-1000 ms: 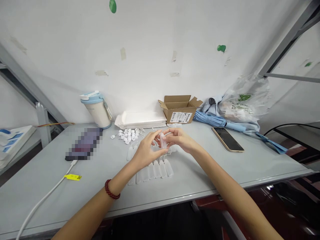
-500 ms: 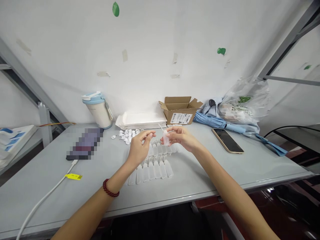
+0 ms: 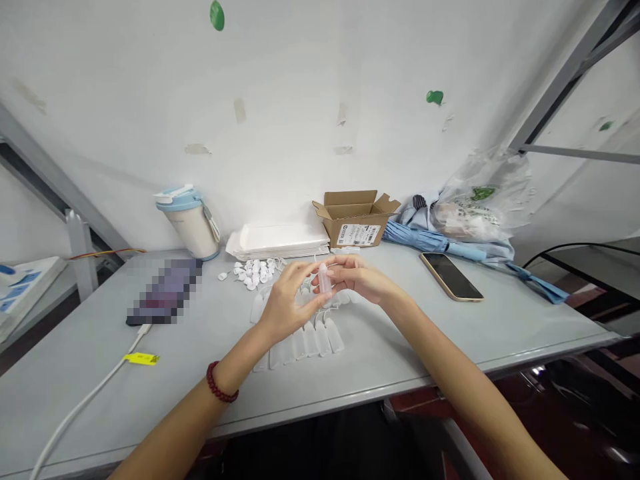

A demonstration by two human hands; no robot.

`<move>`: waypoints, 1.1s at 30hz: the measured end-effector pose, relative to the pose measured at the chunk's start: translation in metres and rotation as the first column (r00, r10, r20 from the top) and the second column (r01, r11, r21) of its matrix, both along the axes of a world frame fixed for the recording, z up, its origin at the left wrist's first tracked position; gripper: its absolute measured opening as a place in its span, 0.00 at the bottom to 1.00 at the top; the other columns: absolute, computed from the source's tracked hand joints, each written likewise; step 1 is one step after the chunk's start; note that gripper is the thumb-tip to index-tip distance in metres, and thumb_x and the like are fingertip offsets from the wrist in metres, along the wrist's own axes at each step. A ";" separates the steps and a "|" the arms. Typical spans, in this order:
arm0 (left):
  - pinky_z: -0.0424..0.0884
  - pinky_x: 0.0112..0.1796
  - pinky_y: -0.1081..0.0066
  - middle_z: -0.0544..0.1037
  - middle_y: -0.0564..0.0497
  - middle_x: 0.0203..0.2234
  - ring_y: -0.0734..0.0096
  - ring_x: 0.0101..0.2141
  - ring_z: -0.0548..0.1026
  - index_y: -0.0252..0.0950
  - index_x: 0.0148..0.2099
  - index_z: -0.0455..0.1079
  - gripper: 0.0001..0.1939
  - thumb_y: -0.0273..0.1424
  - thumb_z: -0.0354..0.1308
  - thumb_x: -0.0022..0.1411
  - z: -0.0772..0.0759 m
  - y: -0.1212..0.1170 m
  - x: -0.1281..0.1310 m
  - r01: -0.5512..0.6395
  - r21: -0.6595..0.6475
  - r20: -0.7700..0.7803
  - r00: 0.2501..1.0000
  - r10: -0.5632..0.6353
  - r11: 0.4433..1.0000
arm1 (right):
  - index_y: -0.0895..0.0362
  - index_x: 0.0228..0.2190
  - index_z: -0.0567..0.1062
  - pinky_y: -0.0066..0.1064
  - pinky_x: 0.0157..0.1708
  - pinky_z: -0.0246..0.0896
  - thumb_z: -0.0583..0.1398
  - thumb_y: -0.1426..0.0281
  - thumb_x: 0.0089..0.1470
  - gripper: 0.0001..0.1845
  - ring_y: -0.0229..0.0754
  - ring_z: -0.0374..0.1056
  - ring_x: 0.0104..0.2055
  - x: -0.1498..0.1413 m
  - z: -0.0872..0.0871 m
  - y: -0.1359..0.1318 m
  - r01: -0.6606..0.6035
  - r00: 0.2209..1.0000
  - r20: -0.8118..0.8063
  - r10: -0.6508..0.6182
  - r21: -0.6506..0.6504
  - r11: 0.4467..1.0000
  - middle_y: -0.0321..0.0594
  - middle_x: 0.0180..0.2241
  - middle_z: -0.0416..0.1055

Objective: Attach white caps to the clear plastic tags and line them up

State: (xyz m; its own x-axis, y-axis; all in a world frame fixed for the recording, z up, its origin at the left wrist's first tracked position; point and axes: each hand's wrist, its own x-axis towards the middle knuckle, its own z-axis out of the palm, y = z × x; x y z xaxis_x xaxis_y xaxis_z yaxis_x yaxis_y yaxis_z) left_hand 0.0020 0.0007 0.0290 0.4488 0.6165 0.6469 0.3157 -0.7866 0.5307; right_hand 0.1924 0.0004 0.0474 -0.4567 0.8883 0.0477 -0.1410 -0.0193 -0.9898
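Observation:
A small translucent plastic bottle [image 3: 324,277] is held upright above the grey table [image 3: 450,333] between both hands. My right hand [image 3: 356,277] grips it from the right with curled fingers. My left hand [image 3: 287,303], a red bead bracelet on its wrist, pinches the bottle's near side with thumb and fingers. Below the hands lie rows of the same small bottles [image 3: 313,339] on their sides. A pile of small white caps [image 3: 256,271] sits just behind the left hand.
At the back stand a blue-lidded cup [image 3: 191,223], a stack of white trays [image 3: 278,239], an open cardboard box [image 3: 356,217], a blue umbrella [image 3: 440,243] and a plastic bag [image 3: 480,197]. A phone [image 3: 451,276] lies right; a blurred device [image 3: 164,291] with white cable [image 3: 85,400] lies left.
Half a second ago my left hand was apart from the bottle, pinching something small near the caps. It has come back to the bottle, and both hands have dropped slightly.

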 end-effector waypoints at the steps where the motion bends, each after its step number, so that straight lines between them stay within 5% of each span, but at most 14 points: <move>1: 0.69 0.43 0.61 0.70 0.46 0.43 0.61 0.44 0.69 0.41 0.55 0.62 0.25 0.36 0.60 0.56 -0.001 0.001 0.000 0.012 0.035 -0.035 0.999 -0.011 0.999 | 0.58 0.38 0.74 0.29 0.33 0.68 0.62 0.66 0.48 0.14 0.43 0.72 0.38 0.000 0.000 0.000 -0.013 1.000 -0.007 0.013 -0.004 1.000 0.44 0.35 0.76; 12: 0.69 0.40 0.60 0.69 0.44 0.42 0.60 0.42 0.67 0.40 0.57 0.60 0.24 0.30 0.58 0.58 -0.007 0.006 -0.003 0.009 0.309 -0.148 0.988 0.039 0.951 | 0.59 0.37 0.76 0.31 0.37 0.66 0.60 0.68 0.51 0.11 0.41 0.71 0.38 0.004 0.003 -0.001 -0.033 0.996 0.080 0.029 0.050 0.998 0.42 0.34 0.75; 26: 0.67 0.46 0.57 0.71 0.42 0.48 0.58 0.47 0.67 0.35 0.55 0.61 0.22 0.29 0.57 0.58 -0.002 -0.004 0.001 0.154 0.278 -0.256 0.963 -0.081 0.948 | 0.60 0.40 0.76 0.27 0.33 0.66 0.62 0.67 0.49 0.15 0.38 0.71 0.35 0.019 0.006 0.003 -0.176 0.953 0.256 0.165 0.020 0.984 0.43 0.34 0.75; 33: 0.68 0.43 0.59 0.73 0.43 0.41 0.59 0.43 0.67 0.33 0.47 0.65 0.18 0.35 0.60 0.56 0.004 -0.030 0.012 0.261 0.161 -0.340 0.920 -0.195 0.952 | 0.62 0.34 0.75 0.21 0.19 0.59 0.64 0.64 0.46 0.15 0.38 0.72 0.27 0.033 0.016 -0.002 -0.400 0.758 0.474 0.448 -0.204 0.894 0.40 0.26 0.76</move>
